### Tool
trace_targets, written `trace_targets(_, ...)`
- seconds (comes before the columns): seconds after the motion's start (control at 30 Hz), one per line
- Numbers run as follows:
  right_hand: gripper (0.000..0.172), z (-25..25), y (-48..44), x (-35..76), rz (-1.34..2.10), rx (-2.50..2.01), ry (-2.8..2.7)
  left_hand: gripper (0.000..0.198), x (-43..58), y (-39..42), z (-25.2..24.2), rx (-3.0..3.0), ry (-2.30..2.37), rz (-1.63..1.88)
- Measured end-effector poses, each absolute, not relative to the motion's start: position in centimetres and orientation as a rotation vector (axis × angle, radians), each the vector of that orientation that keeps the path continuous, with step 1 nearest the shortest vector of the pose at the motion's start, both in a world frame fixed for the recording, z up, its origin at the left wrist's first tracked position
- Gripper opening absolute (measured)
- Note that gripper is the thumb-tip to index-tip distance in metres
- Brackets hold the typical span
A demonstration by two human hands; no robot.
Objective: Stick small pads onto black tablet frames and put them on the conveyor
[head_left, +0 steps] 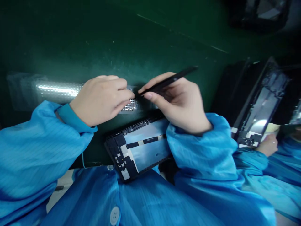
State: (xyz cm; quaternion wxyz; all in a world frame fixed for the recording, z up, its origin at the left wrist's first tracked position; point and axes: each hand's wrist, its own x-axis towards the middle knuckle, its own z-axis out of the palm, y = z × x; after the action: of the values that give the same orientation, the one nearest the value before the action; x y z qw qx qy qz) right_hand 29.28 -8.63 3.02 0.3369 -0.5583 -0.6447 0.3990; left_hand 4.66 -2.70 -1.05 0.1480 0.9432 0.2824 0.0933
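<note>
Tweezers [169, 80] pinched in right hand [178, 100], tips at parts sheet [58, 91], 12 o'clock of open tablet [141, 144]. Left hand [101, 97] fingers pressed on sheet. Pick step, prob.; next needs steady lift w/ tips.

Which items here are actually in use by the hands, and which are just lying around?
In use:
left hand on the clear strip of small parts
right hand holding black tweezers
open tablet frame just below

Lying about:
second open frame, by a co-worker's hand
green bench mat
</note>
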Motion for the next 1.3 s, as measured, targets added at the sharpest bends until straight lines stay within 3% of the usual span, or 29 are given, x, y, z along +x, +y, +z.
trace_targets(0.27,0.032,1.3,-8.1,29.8,1.215,-1.422,-1.521,0.040,4.9,-2.8,-0.4,2.638,0.856,0.180)
trace_targets(0.57,0.023,2.0,-7.0,30.2,1.176,-1.453,-1.679,0.042,5.1,-2.8,-0.3,2.578,0.872,0.130)
trace_targets(0.7,0.021,2.9,-10.0,29.6,1.191,-1.437,-1.464,0.044,5.3,-2.8,-0.4,2.584,0.897,0.147)
trace_targets(0.8,0.013,3.3,-15.0,27.5,1.096,-1.468,-1.299,0.044,5.4,-2.9,-0.4,2.615,0.903,0.168)
trace_targets(0.93,0.023,2.4,-19.8,23.8,0.848,-1.450,-1.233,0.039,5.5,-3.0,-0.2,2.640,0.907,0.157)
trace_targets(1.13,0.022,1.1,-20.1,22.4,0.767,-1.496,-1.220,0.040,5.4,-3.0,-0.1,2.694,0.911,0.125)
trace_targets(1.3,0.031,2.8,-20.2,22.7,0.717,-1.554,-1.418,0.042,5.4,-3.0,-0.1,2.705,0.916,0.102)
